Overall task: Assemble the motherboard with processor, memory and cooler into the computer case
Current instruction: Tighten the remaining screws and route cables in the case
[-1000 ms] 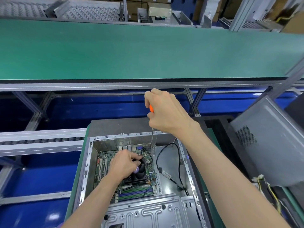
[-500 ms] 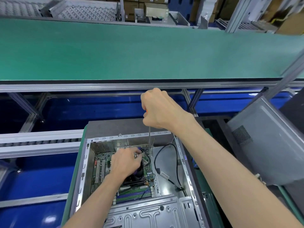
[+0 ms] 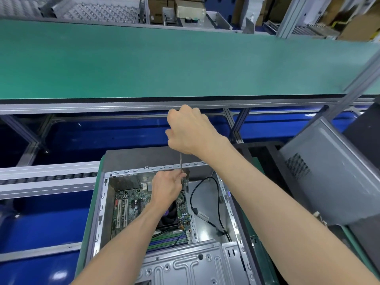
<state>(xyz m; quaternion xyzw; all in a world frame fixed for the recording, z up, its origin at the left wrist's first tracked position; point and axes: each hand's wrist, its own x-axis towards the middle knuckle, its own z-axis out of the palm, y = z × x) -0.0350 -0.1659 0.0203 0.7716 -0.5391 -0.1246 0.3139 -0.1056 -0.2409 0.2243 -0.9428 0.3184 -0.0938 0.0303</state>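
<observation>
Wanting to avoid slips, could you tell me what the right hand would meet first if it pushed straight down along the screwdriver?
Probably the left hand, steadying the thin metal screwdriver shaft directly below the right hand; depth is unclear.

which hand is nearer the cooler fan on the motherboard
Left. The left hand is just above the cooler fan, fingers at the screwdriver shaft. The right hand grips the handle higher up, above the case's far rim.

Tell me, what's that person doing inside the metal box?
A person is building a computer. Their right hand grips a long thin metal screwdriver pointing down into the open grey metal computer case. The left hand steadies its shaft near the tip with the fingers. The green motherboard already sits inside, beside a loose black cable.
</observation>
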